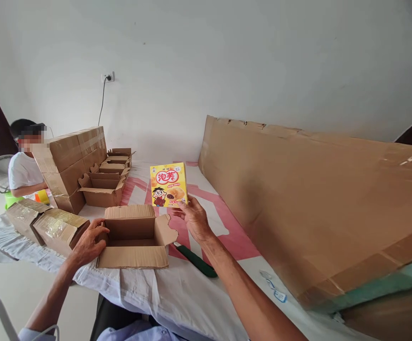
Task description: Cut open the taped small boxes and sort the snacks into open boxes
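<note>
- Taking the open carton (133,258) as my clock centre, the yellow snack box (168,182) is up at 1 o'clock, clear of the cloth, front face toward my camera.
- My right hand (196,218) pinches the box by its lower right corner.
- My left hand (91,239) curls over the carton's 9 o'clock end; I can't tell how firmly it grips.
- At 9 o'clock, just past that hand, lie two taped cartons (58,227); at 11, a row of opened cartons (103,196) runs beside a stack of closed cartons (69,156).
- A big cardboard panel (298,203) walls off 2 to 3 o'clock, running out of my view on the right.
- At 4 o'clock a green-handled tool (197,260) lies between the carton and my right forearm; I can't make out its far end by the carton's flap.
- A co-worker in a white shirt (23,170) sits at 10 o'clock, hands hidden from me by cartons, near a yellow tape roll (41,197).
- My fingers cover the snack box's corner, and the near flap blocks part of the carton's floor.
- Blue print (280,296) beyond 4 o'clock is unreadable.
</note>
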A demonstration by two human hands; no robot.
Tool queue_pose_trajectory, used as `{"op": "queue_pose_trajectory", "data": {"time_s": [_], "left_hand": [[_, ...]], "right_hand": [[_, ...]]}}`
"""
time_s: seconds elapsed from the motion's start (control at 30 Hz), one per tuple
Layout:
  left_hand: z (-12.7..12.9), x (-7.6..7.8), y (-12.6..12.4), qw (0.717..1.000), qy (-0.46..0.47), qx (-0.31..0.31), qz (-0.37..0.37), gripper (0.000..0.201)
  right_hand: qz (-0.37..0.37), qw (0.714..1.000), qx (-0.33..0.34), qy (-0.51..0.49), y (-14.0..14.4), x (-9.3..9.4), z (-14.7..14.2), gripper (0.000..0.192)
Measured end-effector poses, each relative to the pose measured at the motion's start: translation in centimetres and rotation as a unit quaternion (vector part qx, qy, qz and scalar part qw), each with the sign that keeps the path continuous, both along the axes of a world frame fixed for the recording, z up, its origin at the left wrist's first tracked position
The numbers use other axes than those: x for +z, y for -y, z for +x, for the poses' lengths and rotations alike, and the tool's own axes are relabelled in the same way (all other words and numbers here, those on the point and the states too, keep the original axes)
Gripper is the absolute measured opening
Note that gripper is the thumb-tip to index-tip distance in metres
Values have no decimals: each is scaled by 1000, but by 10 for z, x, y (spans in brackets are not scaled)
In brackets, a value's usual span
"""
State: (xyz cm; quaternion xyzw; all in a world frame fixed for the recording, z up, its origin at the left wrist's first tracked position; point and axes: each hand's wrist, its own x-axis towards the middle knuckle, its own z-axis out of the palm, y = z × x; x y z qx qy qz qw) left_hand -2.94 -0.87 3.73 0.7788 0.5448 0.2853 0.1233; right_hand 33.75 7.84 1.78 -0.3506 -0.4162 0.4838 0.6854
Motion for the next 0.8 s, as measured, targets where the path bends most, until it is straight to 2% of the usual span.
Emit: {"op": "queue_pose_trajectory", "data": {"time_s": [0.2, 0.3, 0.43, 0.53, 0.67, 0.8], "left_hand": [[0, 15, 0, 999, -39, -20, -29, 48], [14, 20, -10, 995, -96, -19, -12, 52], [36, 16, -25, 989, -130, -51, -40, 50], [44, 10, -24, 990, -118, -67, -48, 45], [44, 5, -12, 991, -88, -87, -45, 41], [40, 4, -4, 992, -84, -82, -51, 42]], "right_hand": [[-24, 999, -21, 1, -2, -19, 7, 60], [-31, 999, -11, 9, -9, -27, 6, 60], [-43, 999, -1, 34, -20, -36, 8, 66], [-35, 996, 11, 81, -26, -36, 15, 69], [-22, 989, 43, 140, -35, -27, 21, 61], [-10, 976, 100, 191, -46, -20, 12, 56]]}}
